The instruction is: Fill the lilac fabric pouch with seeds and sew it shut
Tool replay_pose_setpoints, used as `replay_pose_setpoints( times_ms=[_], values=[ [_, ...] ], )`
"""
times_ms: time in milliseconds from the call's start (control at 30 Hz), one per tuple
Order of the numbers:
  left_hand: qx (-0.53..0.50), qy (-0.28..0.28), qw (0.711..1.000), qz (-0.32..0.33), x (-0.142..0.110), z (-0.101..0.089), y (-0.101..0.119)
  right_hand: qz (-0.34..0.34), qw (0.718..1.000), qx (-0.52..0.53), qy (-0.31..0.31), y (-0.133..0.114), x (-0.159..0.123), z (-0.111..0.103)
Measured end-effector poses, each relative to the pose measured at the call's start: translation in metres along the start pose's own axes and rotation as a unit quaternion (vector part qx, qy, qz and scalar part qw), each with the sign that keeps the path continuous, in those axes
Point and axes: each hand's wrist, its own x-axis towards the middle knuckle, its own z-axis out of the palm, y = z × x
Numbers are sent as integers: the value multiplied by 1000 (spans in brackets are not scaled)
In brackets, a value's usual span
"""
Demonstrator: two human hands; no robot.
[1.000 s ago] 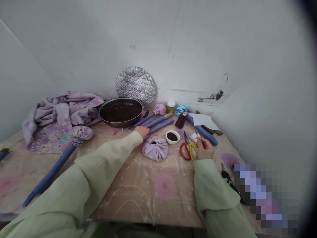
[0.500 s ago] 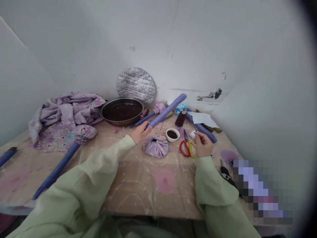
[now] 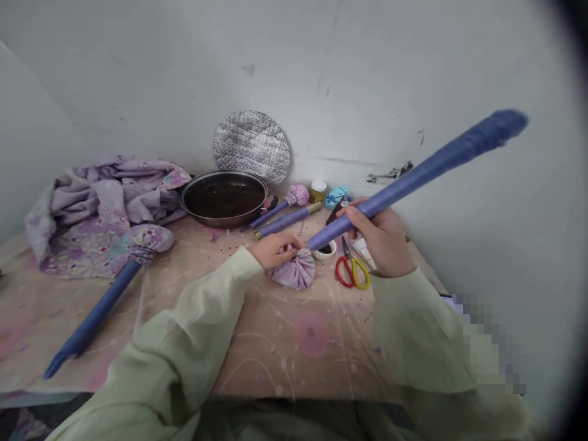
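Observation:
My right hand (image 3: 383,239) is closed around a long stick wrapped in blue-purple fabric (image 3: 432,165). The stick tilts up to the right; its lower end hangs near a small gathered floral cloth pouch (image 3: 301,274). At that pouch's top opening, my left hand (image 3: 275,251) has its fingers curled and pinched at the rim. A white bowl of dark bits (image 3: 327,252) is partly hidden behind the stick's end. Red-and-yellow-handled scissors (image 3: 353,272) lie below my right hand, beside a white scrap (image 3: 362,250).
Left stands a wide dark pan (image 3: 225,199), with a round silver mat (image 3: 252,147) behind it. Crumpled floral fabric (image 3: 96,214) and a padded-head stick (image 3: 113,300) lie further left. At the back are a wrapped stick (image 3: 287,222), a jar (image 3: 317,192) and a blue bundle (image 3: 337,197).
My left hand, which held a blue-wrapped stick, is now at the pouch. My right hand has let go of the white scrap and now holds a blue-wrapped stick.

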Motion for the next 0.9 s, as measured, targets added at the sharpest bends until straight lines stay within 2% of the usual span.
replay_pose_setpoints(
  times_ms=[100, 200, 300, 400, 533, 700, 900],
  values=[
    [79, -84, 993, -15, -7, 8, -19, -7, 1000, -19, 6, 2, 8, 8],
    [155, -111, 982, -13, -10, 11, -20, -5, 1000, -24, 2, 11, 13, 22],
    [211, -123, 970, 20, -12, 10, -18, 4, 1000, -27, -11, 24, 14, 33],
    [239, -124, 962, 37, -12, 11, -19, 10, 999, -30, -12, 37, 13, 36],
    [249, -115, 960, 54, -11, 13, -25, 10, 999, -27, 18, 48, 9, 28],
    [239, -87, 964, 81, -10, 12, -27, 34, 997, -61, 18, 44, 7, 17],
    [207, -94, 973, 39, -9, -11, -16, 12, 997, -72, 18, 43, 9, 13]
  ],
)
